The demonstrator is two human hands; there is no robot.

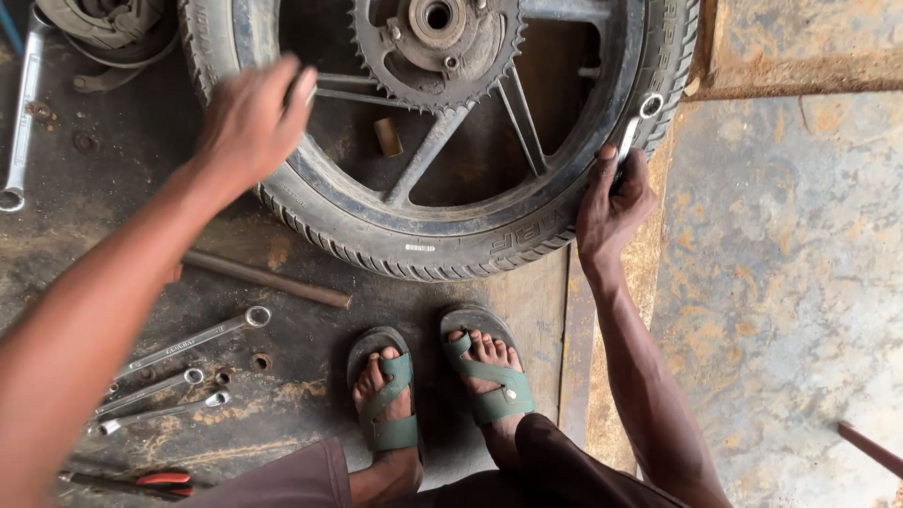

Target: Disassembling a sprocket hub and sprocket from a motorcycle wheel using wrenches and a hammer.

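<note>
A motorcycle wheel with a black tyre [442,252] lies flat on the oily floor, its toothed sprocket [435,45] and metal spokes facing up. My left hand [252,120] rests on the tyre's left side, fingers wrapped over a thin metal tool there; the grip is blurred. My right hand [613,199] presses a ring spanner [636,124] against the tyre's right edge, the ring end poking between tyre and rim. My two feet in green sandals [435,384] stand just below the wheel.
Three spanners [179,367] lie on the floor at lower left, with red-handled pliers [141,482] below them. A rusty rod [268,279] lies by the tyre. A long wrench [21,113] sits at far left. A bare concrete slab [781,282] spreads on the right.
</note>
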